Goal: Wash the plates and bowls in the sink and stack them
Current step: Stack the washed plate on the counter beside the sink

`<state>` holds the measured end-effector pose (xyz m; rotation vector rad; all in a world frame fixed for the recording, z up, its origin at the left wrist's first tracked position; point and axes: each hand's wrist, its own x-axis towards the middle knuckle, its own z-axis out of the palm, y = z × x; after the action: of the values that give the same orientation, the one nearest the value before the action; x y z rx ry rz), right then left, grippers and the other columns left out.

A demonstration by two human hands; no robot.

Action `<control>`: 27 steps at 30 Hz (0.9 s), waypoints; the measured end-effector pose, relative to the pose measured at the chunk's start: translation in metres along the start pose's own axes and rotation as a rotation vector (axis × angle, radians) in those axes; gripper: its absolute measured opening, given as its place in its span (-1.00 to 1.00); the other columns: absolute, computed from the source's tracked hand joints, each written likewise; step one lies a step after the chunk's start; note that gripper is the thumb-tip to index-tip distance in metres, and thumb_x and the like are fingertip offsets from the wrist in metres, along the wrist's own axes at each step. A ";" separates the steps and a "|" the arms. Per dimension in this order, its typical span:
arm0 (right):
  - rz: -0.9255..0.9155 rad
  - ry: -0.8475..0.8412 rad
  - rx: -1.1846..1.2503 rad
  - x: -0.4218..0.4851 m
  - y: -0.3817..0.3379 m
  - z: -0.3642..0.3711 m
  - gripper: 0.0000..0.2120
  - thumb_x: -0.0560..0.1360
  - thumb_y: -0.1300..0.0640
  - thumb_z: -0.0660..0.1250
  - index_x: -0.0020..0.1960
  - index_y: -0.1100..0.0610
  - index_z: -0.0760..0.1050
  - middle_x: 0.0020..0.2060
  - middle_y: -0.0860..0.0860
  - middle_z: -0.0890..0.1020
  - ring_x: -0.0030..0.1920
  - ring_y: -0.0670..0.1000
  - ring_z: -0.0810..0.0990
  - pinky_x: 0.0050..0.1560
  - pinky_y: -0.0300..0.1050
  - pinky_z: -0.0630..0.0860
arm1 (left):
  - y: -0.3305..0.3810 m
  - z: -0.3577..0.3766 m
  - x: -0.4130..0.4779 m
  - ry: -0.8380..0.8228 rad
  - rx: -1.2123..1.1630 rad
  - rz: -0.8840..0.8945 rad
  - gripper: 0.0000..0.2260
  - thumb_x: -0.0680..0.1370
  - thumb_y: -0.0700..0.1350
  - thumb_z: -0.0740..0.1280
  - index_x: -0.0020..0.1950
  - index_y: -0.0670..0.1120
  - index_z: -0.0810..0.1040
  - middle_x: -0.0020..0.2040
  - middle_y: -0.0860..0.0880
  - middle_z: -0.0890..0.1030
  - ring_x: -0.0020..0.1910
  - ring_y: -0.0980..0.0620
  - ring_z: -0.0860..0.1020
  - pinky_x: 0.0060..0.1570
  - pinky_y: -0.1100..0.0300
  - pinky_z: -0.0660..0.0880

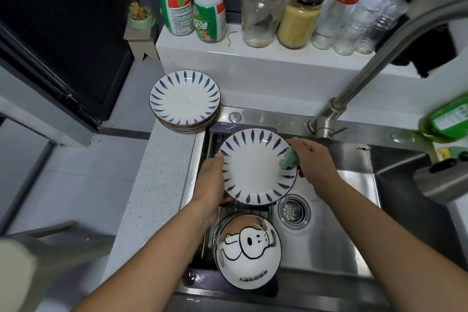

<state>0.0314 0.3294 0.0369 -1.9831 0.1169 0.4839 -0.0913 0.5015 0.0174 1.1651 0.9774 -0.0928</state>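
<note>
Head view: I note the left hand [211,180] grip curled round the left rim of a blue-striped plate [257,166], held tilted above the sink [329,243] at frame centre. The right hand [312,162] pinches a green cloth [288,158] against the plate's right rim. A stack of plates [184,99] sits on the bench [152,185] upper left, at the sink's edge. Bowls [249,253] lie lower centre, near the plate's lower rim. Bare sink floor shows right of the drain [293,210].
</note>
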 end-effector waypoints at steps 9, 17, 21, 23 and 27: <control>0.054 -0.010 0.131 -0.048 -0.006 -0.044 -0.67 0.68 -0.03 0.13 0.08 0.05 0.64 -0.21 0.10 0.64 -0.45 -0.04 0.44 -0.58 -0.27 0.32 | 0.016 0.017 -0.045 -0.010 0.056 0.299 -0.75 0.73 -0.04 0.11 0.18 -0.13 0.52 -0.02 0.00 0.61 -0.06 0.12 0.58 -0.09 0.28 0.52; 0.064 -0.015 0.240 -0.135 0.002 -0.107 -0.72 0.64 -0.03 0.25 -0.03 0.17 0.57 -0.30 0.13 0.66 -0.41 0.04 0.56 -0.41 -0.16 0.47 | 0.012 0.040 -0.107 0.012 0.178 0.434 -0.80 0.72 0.06 0.17 0.07 0.01 0.53 -0.13 0.07 0.60 -0.13 0.01 0.59 -0.06 -0.04 0.59; 0.068 0.004 0.291 -0.164 0.014 -0.140 -0.81 0.49 0.12 0.49 -0.07 0.20 0.52 -0.43 0.02 0.64 -0.47 -0.03 0.55 -0.31 -0.05 0.49 | 0.000 0.063 -0.141 -0.033 0.175 0.456 -0.79 0.72 0.06 0.17 0.00 0.04 0.53 -0.09 0.04 0.62 -0.07 0.02 0.58 0.02 -0.03 0.55; 0.008 0.016 0.288 -0.174 0.021 -0.159 -0.85 0.47 0.23 0.49 -0.09 0.17 0.52 -0.36 0.09 0.65 -0.38 0.00 0.58 -0.35 -0.09 0.53 | -0.007 0.074 -0.157 -0.031 0.199 0.464 -0.78 0.73 0.03 0.16 0.03 -0.01 0.53 -0.05 -0.01 0.63 -0.06 0.03 0.57 0.03 0.02 0.53; -0.057 0.020 0.337 -0.188 0.034 -0.192 -0.66 0.45 0.37 0.46 0.08 0.05 0.46 -0.10 0.16 0.66 -0.15 0.09 0.63 -0.07 0.07 0.61 | -0.021 0.095 -0.181 0.002 0.291 0.539 -0.82 0.73 0.00 0.17 0.07 -0.02 0.52 -0.02 -0.03 0.61 -0.07 0.04 0.54 -0.04 0.12 0.48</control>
<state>-0.0958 0.1203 0.1525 -1.6562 0.1436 0.3801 -0.1553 0.3424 0.1309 1.6627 0.6357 0.2041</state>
